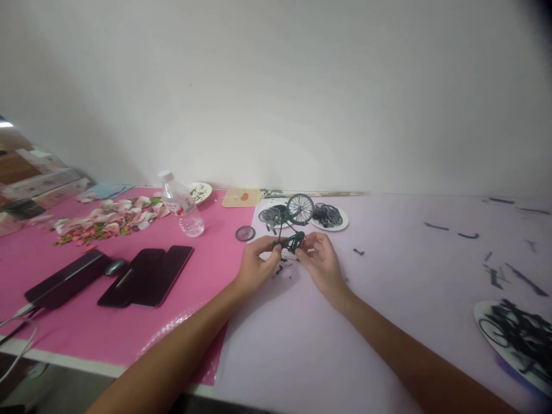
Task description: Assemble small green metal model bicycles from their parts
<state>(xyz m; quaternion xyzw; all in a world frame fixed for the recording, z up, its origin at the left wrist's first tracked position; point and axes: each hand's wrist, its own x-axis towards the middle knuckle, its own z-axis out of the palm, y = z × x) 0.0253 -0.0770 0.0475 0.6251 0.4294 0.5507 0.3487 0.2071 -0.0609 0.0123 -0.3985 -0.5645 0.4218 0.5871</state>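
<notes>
Between my two hands is a small dark model bicycle [294, 237], tilted, with one spoked wheel [301, 209] up at its far end. My left hand [257, 260] pinches the frame from the left with thumb and fingers. From the right, my right hand [319, 262] grips the other side of the frame, its fingers curled round it. Under the hands lie a few tiny dark parts [280, 269], too small to name. A loose wheel [245, 233] rests to the left of my left hand. One small black part [359, 252] lies right of my right hand.
Behind the hands, plates hold wheels [270, 215] and dark parts [326, 215]. A larger plate [483, 313] of black parts stands at the right edge, with loose strips [526, 279] behind it. Leftward are a water bottle [183, 210], two phones [160, 277], a power bank [69, 279] and petals [116, 217].
</notes>
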